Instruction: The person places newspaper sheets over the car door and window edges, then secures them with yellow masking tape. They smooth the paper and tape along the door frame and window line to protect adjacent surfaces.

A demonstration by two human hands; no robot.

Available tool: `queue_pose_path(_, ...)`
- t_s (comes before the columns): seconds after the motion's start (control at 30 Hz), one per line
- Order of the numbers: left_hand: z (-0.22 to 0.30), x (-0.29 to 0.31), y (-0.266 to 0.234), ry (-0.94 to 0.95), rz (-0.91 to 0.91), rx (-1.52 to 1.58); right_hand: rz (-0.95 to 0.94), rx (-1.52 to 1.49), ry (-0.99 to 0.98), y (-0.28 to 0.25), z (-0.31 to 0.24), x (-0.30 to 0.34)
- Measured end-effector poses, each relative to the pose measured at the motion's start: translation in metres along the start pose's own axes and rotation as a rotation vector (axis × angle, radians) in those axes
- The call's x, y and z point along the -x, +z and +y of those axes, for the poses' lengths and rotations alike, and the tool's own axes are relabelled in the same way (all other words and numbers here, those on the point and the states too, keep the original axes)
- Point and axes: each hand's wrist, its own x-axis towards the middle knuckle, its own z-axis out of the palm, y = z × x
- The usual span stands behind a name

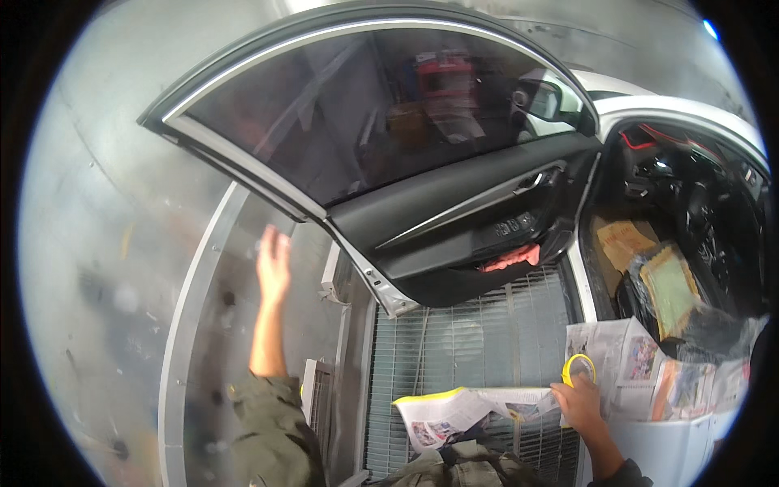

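My right hand point(579, 401) grips a roll of yellow masking tape point(590, 358) beside the car's newspaper-covered side. Left of that hand hangs a sheet of printed newspaper point(438, 418), with a yellow tape strip along part of its top edge. Whether my right fingers also pinch the sheet, I cannot tell. My left hand point(274, 264) is raised with nothing visible in it, its fingers stretched out and slightly blurred. It is to the left of the open car door point(454, 219), apart from the door's lower edge.
More newspaper point(629, 369) covers the white car's side at right. Inside the car, a seat bears a yellowish-green panel point(669, 284) and brown paper point(625, 242). A pink cloth point(515, 258) is in the door pocket. Metal grating point(471, 341) lies below the door, beside a metal rail point(191, 325).
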Motion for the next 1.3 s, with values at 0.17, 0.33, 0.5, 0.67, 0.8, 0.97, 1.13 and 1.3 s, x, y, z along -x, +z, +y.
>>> queue_pose_path(0.17,-0.124,-0.152,-0.001,0.069,0.061,-0.049,0.104,0.086,0.204,0.009,-0.024,0.05)
queue_pose_path(0.33,-0.19,-0.201,0.009,-0.034,0.04,0.405,-0.036,0.188,0.429,-0.002,-0.063,0.113)
queue_pose_path(0.5,-0.155,-0.182,0.037,-0.083,0.088,0.599,-0.062,0.216,0.59,-0.002,-0.103,0.167)
queue_pose_path(0.67,-0.099,-0.125,0.033,-0.086,0.2,0.412,-0.034,0.209,0.586,0.004,-0.124,0.18)
queue_pose_path(0.8,-0.036,-0.076,0.009,-0.096,0.233,0.204,0.02,0.158,0.499,-0.001,-0.122,0.17)
queue_pose_path(0.97,0.019,-0.002,0.008,-0.114,0.303,0.138,-0.017,0.167,0.441,-0.002,-0.113,0.17)
queue_pose_path(1.13,0.079,0.073,0.006,0.016,0.353,0.148,-0.02,0.138,0.399,-0.021,-0.1,0.186)
queue_pose_path(1.3,0.167,0.161,0.01,0.188,0.408,0.22,-0.032,0.117,0.349,-0.039,-0.085,0.211)
